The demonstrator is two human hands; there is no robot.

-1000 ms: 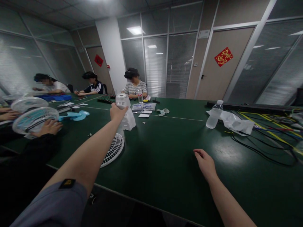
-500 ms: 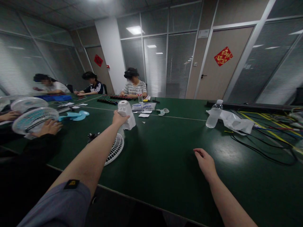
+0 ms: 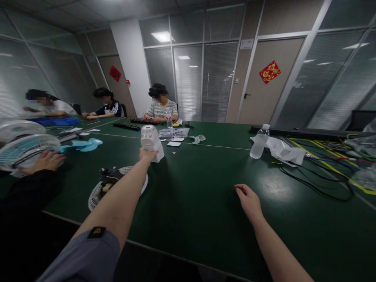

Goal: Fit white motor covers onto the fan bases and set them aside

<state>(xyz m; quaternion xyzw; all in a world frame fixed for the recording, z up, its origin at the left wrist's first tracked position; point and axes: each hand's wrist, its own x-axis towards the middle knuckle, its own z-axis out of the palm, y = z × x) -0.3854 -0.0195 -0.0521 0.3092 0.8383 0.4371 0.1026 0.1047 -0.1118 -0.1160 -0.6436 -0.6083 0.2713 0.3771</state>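
My left hand (image 3: 147, 155) reaches far forward over the green table and is closed around the lower near side of a white plastic fan housing (image 3: 151, 138). This housing is upright, with a rounded, slotted top. Whether it rests on the table I cannot tell. Under my left forearm, partly hidden, lies a white fan grille (image 3: 94, 197) with a dark motor-like part (image 3: 113, 174) on it. My right hand (image 3: 249, 201) lies on the table at right of centre, fingers curled together with nothing visible in them.
At left, a co-worker's hand (image 3: 47, 161) touches another fan grille (image 3: 29, 150), near blue fan blades (image 3: 84, 145). Farther back lie plastic packets (image 3: 173, 134) and a pale bladed piece (image 3: 197, 138). A water bottle (image 3: 260, 141), white plastic sheet (image 3: 283, 150) and black cables (image 3: 317, 192) occupy the right.
The view has turned slightly right, so most things sit farther left. My left forearm now uncovers more of the grille and dark part. Both hands keep much the same pose.
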